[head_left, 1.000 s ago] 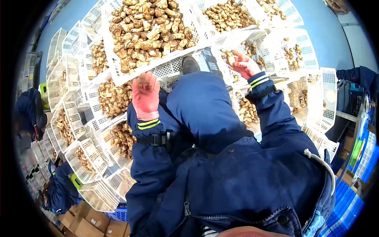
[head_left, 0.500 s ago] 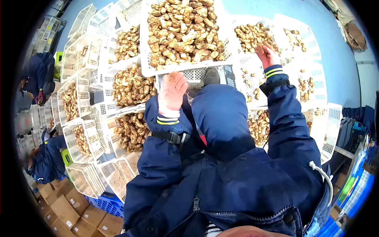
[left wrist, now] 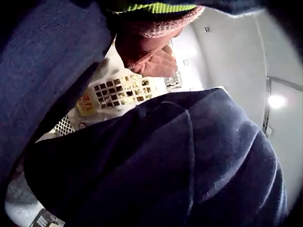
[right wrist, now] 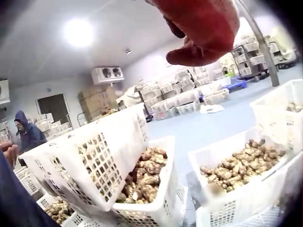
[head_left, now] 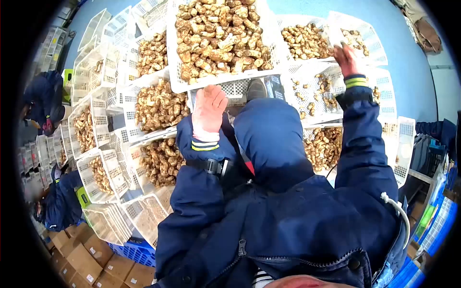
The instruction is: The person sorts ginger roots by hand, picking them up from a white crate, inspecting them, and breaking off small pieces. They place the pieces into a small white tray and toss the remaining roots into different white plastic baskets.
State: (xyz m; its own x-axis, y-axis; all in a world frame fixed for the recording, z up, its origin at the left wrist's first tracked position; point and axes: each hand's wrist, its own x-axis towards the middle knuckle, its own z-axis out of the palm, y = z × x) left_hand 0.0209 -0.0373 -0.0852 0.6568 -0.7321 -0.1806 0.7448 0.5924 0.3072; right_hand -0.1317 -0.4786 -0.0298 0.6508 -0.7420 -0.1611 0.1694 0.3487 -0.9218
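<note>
Head view: mushrooms (head_left: 218, 41) heap the far middle crate (head_left: 272, 48); the left hand (head_left: 210, 108), fingers extended, is by its near rim, well apart from the right hand (head_left: 350, 61). Left wrist: nothing gripped. Right wrist: grip unclear; mushrooms look light, firm, easily bruised, best taken by thick stems.

I lost the far end of the large crate (head_left: 225, 80) past the head view's top edge. The right wrist view cropped the right hand (right wrist: 202, 30), and in the left one I couldn't read the blurred yellow label (left wrist: 85, 105).
</note>
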